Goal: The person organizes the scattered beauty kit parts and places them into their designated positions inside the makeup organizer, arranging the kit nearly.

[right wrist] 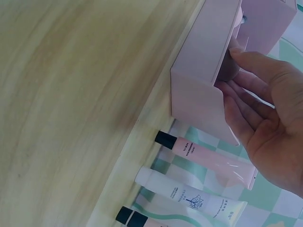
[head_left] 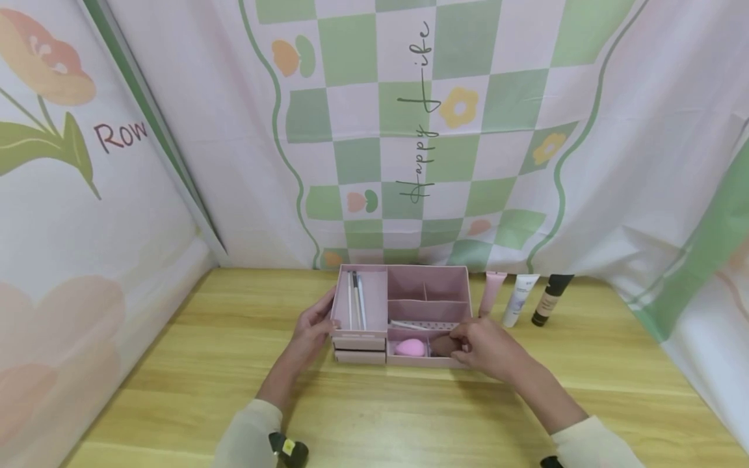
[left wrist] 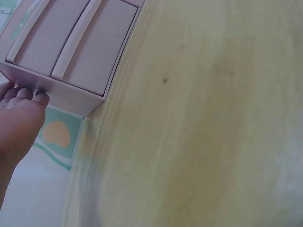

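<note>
R grip (head_left: 488, 348) pinches brown sponge (head_left: 443, 346) in box's (head_left: 359, 357) front R compt., next to pink sponge (head_left: 411, 348). L grip (head_left: 309, 328) holds box's L side. Box on tabletop (head_left: 374, 413), 3 tubes (head_left: 518, 301) near its R.

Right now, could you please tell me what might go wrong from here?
1. The right hand pinches the brown item inside the organizer, so it may catch on a wall.
2. The pink tube stands upright beside the organizer, near that hand; a sideways swing could topple it.
3. The thin sticks lie loose in the top tray, so a bump might roll them.
</note>
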A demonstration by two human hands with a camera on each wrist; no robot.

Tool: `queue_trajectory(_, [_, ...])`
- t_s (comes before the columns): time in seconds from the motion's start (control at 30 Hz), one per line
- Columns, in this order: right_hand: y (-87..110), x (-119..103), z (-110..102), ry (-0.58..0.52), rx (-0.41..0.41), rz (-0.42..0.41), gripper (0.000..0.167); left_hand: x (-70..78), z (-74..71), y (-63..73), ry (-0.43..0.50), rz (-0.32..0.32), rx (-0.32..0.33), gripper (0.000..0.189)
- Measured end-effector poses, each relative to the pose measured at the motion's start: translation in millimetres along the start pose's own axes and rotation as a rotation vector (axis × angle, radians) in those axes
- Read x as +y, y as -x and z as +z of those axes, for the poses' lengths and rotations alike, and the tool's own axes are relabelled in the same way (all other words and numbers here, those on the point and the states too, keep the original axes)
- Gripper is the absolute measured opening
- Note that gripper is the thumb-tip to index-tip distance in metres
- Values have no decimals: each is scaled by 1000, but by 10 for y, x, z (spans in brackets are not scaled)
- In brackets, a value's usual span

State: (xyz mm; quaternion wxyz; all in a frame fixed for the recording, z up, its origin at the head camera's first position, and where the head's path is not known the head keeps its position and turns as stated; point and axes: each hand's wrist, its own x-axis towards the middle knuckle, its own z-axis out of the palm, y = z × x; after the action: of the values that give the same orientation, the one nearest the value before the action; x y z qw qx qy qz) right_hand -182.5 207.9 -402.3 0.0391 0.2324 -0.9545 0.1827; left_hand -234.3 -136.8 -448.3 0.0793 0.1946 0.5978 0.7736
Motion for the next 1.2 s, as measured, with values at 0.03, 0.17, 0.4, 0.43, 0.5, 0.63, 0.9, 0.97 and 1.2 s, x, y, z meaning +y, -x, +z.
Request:
queue_trajectory(0.03, [3,-8,1,1,-5,10,14,-2,-1,0,0,1,1,80])
queue_trajectory(0.17, [20,-35,2,18,-23,30,16,2,3,7,-1,-7,9,80])
queue_trajectory(0.4, [43,-38,11,31,-2,19,15,2,3,15,-8,-16,18,80])
queue_trajectory(0.43, [47,-36,12,25,1,20,15,0,1,15,-7,-13,16,80])
queue_trajectory(0.5, [61,-31,11,1,3,29,15,-2,-1,11,-5,-11,14,79])
queue_trajectory(0.63, [117,12,3,-103,16,50,17,7,1,18,-3,-8,8,80])
queue_trajectory(0.9, [317,257,-134,-274,80,126,23,32,24,21,-4,-6,4,80])
queue_trajectory(0.97, [364,337,-184,-268,111,137,24,23,19,20,-2,-5,6,80])
queue_trajectory(1.2, [507,640,-390,-230,197,213,24,6,9,19,4,3,4,79])
